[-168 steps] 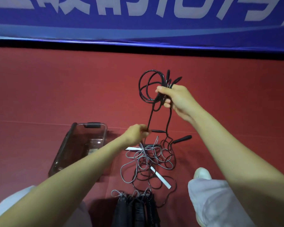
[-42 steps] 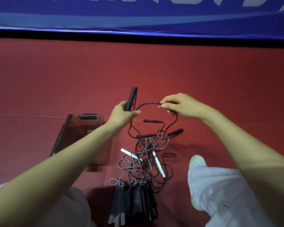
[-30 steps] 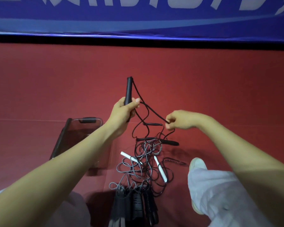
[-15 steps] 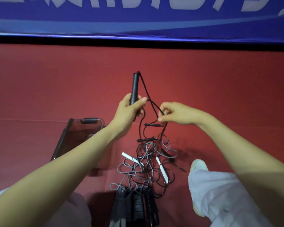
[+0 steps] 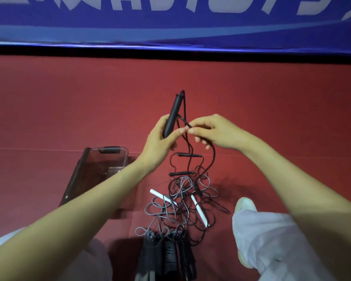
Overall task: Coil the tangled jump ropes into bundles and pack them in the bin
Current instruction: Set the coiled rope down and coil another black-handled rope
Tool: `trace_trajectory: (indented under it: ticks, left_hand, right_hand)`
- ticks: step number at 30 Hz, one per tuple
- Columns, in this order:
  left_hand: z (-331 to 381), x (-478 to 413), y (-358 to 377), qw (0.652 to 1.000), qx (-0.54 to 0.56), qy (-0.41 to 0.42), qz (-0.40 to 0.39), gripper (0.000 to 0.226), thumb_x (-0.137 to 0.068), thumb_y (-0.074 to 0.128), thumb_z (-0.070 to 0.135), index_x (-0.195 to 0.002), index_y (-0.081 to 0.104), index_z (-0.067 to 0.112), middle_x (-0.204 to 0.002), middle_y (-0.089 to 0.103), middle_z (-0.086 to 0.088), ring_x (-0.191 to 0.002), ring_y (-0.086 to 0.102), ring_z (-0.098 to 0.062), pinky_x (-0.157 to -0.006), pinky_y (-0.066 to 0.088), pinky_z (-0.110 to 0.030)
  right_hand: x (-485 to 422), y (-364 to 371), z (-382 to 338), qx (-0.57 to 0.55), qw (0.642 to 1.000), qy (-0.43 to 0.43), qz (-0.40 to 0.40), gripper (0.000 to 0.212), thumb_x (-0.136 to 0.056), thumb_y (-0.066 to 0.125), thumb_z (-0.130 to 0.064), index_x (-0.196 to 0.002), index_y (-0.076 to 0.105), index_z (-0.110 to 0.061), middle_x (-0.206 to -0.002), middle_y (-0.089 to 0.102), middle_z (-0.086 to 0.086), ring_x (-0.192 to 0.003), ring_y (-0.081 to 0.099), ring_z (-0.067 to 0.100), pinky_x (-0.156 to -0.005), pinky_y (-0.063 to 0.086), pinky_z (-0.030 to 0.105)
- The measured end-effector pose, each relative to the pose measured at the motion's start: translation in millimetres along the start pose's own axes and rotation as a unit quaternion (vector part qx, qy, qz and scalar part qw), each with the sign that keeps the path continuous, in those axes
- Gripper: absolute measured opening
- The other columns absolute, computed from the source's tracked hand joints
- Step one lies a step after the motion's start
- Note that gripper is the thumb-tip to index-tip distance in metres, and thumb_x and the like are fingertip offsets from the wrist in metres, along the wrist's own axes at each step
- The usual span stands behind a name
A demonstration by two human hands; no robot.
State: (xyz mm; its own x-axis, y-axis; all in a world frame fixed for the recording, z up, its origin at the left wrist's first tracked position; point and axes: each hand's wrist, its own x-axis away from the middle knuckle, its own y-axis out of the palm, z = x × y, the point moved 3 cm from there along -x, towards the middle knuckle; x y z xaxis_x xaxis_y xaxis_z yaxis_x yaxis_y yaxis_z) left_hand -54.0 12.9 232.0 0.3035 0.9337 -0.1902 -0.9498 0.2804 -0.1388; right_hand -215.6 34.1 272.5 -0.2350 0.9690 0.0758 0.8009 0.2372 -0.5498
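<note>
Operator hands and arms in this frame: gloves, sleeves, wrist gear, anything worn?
Nothing worn on either. Left hand and right hand are bare, no gloves, rings or watch showing. Both forearms are uncovered to the frame edge, no sleeves in view. Lower down: pale trousers and a white shoe.

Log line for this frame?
left hand grips black handle | right hand pinches black rope | tangle on floor | bin beside it

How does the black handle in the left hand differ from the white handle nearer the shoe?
The black handle is gripped by the left hand, raised and nearly upright; the white handle lies loose on the floor. The black handle looks thicker than the white handle. Both are straight rope handles.
</note>
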Motion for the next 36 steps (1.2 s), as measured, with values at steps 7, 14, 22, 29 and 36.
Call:
trace_trajectory:
  ticks: [7, 14, 22, 29, 36]
  left_hand:
    - [-4, -1, 0, 0.995, -0.095, 0.021, -0.035, 0.023, -0.089, 0.068, 0.025, -0.106, 0.055, 0.016, -0.078, 0.056, 0.001, -0.056, 0.05, -0.006, -0.056, 0.043, -0.024]
    - [6, -18, -26, 0.991, 0.08, -0.015, 0.111, 0.016, -0.087, 0.069, 0.009, -0.089, 0.056, 0.016, -0.067, 0.053, 0.003, -0.055, 0.05, -0.01, -0.056, 0.048, -0.026]
    - [0, -5, -17, 0.992, -0.123, 0.027, 0.031, 0.055, -0.09, 0.067, 0.016, -0.141, 0.045, 0.019, -0.127, 0.058, 0.0, -0.063, 0.058, 0.001, -0.057, 0.05, -0.02]
    - [7, -3, 2, 0.983, -0.156, 0.053, -0.081, 0.032, -0.088, 0.069, 0.016, -0.117, 0.057, 0.023, -0.094, 0.064, 0.009, -0.07, 0.064, -0.005, -0.069, 0.051, -0.029]
    - [22, -11, -5, 0.972, 0.228, -0.05, 0.009, 0.024, -0.085, 0.063, -0.006, -0.102, 0.061, 0.011, -0.073, 0.058, 0.004, -0.055, 0.053, -0.007, -0.058, 0.048, -0.017]
  right_hand:
    - [2, -1, 4, 0.109, 0.994, 0.003, 0.004, 0.012, -0.093, 0.062, -0.027, -0.094, 0.07, -0.017, -0.06, 0.061, -0.008, -0.043, 0.046, 0.003, -0.049, 0.043, 0.02]
    - [10, 0, 34, 0.063, 0.981, 0.121, -0.135, 0.005, -0.089, 0.066, -0.006, -0.087, 0.061, -0.006, -0.068, 0.069, 0.003, -0.051, 0.049, 0.007, -0.059, 0.037, 0.026]
    - [7, -5, 20, 0.16, 0.987, 0.02, -0.02, 0.006, -0.091, 0.065, -0.021, -0.093, 0.07, -0.018, -0.068, 0.07, -0.003, -0.06, 0.062, 0.009, -0.066, 0.049, 0.021]
    - [1, -2, -1, 0.199, 0.978, -0.045, 0.038, 0.012, -0.095, 0.059, -0.028, -0.087, 0.067, -0.024, -0.063, 0.061, -0.008, -0.057, 0.05, 0.006, -0.062, 0.038, 0.027]
    - [9, 6, 32, 0.044, 0.98, 0.103, -0.163, 0.005, -0.09, 0.065, -0.01, -0.089, 0.063, -0.005, -0.079, 0.069, 0.004, -0.066, 0.057, 0.006, -0.064, 0.041, 0.022]
